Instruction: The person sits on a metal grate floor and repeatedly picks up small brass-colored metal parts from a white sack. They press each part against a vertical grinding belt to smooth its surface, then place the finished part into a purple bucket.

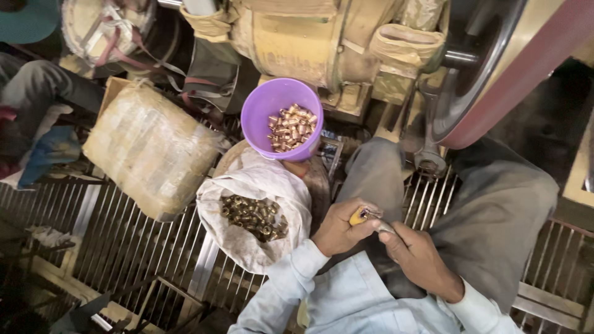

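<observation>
low in the middle of the frame my left hand (337,230) is closed round a yellow-handled tool (359,216) — my right hand (413,255) pinches its grey metal end. left of them a white cloth sack (247,185) holds dull brass pieces (255,216); above it, a smooth purple plastic cup (266,108) holds shiny copper-coloured ones (292,127).
</observation>
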